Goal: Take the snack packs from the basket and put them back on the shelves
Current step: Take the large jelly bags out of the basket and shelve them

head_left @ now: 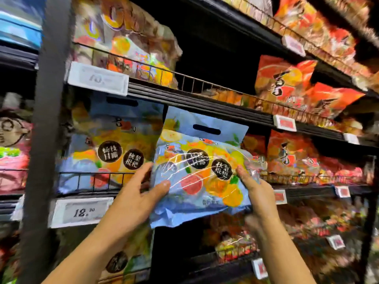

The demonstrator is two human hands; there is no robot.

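Pack (202, 171) stands upright, pinched between your left hand (141, 193) and right hand (253, 190), its shelf (307, 188) slot directly behind, beside the matching pack (108, 146).

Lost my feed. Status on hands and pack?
Both hands, left and right, gripping blue pack. Pack held at shelf gap beside matching pack. Nothing blocking.

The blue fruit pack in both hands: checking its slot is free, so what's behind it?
Behind the blue fruit pack is a dark shelf gap; a matching pack stands left, orange packs right. The gap's floor is covered.
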